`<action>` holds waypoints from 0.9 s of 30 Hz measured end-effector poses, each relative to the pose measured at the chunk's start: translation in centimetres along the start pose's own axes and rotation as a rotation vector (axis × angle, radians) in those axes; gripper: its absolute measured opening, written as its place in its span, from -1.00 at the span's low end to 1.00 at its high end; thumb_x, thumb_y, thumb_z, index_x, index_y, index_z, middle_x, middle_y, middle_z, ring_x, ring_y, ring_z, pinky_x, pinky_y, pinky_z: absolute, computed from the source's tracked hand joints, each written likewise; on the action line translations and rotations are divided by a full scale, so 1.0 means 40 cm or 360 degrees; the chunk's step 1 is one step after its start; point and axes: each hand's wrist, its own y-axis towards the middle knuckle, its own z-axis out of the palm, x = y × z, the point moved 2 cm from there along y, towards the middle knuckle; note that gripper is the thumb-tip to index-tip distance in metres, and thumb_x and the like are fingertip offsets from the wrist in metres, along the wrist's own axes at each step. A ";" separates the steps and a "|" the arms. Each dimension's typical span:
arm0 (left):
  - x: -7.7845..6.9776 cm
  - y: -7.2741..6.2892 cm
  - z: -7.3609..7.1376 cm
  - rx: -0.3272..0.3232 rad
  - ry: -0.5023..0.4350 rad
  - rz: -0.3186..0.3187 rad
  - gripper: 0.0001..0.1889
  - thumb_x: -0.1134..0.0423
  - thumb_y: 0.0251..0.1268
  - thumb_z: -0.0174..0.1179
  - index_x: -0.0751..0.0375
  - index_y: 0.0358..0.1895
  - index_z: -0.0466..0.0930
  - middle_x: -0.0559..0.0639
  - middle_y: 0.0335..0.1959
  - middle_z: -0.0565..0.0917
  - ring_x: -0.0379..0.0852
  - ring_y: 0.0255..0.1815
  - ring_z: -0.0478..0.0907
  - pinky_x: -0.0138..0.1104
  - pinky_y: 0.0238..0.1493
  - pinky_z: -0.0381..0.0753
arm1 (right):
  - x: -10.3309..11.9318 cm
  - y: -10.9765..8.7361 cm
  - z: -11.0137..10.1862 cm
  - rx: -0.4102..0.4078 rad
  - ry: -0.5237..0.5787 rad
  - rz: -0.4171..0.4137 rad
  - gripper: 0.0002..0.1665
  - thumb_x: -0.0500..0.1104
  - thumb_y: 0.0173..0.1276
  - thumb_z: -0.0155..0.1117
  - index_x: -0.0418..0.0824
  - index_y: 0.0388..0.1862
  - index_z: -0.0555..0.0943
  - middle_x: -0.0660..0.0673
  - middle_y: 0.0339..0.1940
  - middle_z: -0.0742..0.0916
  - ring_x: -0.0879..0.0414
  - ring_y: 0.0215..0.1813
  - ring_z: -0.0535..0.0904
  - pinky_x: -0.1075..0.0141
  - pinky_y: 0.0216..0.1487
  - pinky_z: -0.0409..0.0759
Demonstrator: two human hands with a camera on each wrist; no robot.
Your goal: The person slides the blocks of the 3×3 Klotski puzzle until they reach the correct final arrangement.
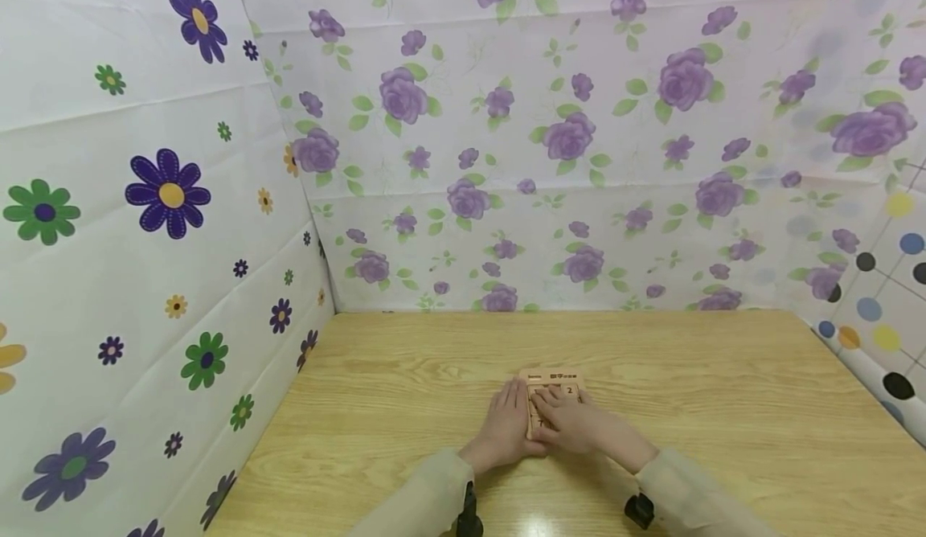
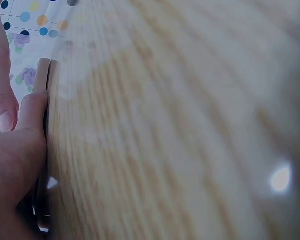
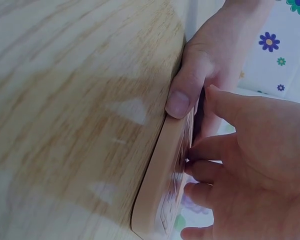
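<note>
A wooden number slide puzzle (image 1: pixel 551 377) lies flat on the table, its printed top strip facing away from me. My left hand (image 1: pixel 504 428) holds the frame by its near left corner, fingers laid along the left side and thumb on the near edge. In the right wrist view that thumb presses the rim of the puzzle (image 3: pixel 152 200). Over the tiles is my right hand (image 1: pixel 575 423), loosely bent fingertips touching them. A tile marked 2 (image 1: pixel 569 390) shows at the upper right; most other tiles are hidden under the right hand.
The wood-grain table (image 1: pixel 405 384) extends on both sides of the puzzle. Flower-patterned sheets hang behind it (image 1: pixel 506 223) and on the left (image 1: pixel 239 312); a dotted sheet (image 1: pixel 875 336) borders the right. Dark bands with small devices sit at both wrists.
</note>
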 end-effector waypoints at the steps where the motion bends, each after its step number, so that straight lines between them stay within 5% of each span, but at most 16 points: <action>1: 0.001 0.000 0.001 -0.0003 -0.0003 0.0003 0.20 -0.37 0.00 0.28 0.44 0.50 -0.05 0.31 0.53 0.09 0.15 0.55 0.05 -0.04 0.50 0.20 | 0.000 0.001 0.001 -0.0003 -0.0010 0.0001 -0.18 0.27 0.47 -0.07 -0.20 0.51 0.20 -0.19 0.52 0.31 -0.16 0.57 0.08 -0.33 0.48 -0.06; 27: 0.004 0.006 0.009 -0.0037 -0.0129 -0.0010 0.25 -0.47 0.02 0.18 0.45 0.51 -0.12 0.34 0.53 0.05 0.16 0.56 0.02 -0.06 0.53 0.13 | -0.069 -0.032 0.004 -0.0099 0.0040 0.0080 -0.15 0.25 0.43 0.01 -0.23 0.50 0.20 -0.25 0.52 0.28 -0.24 0.56 0.06 -0.41 0.42 -0.08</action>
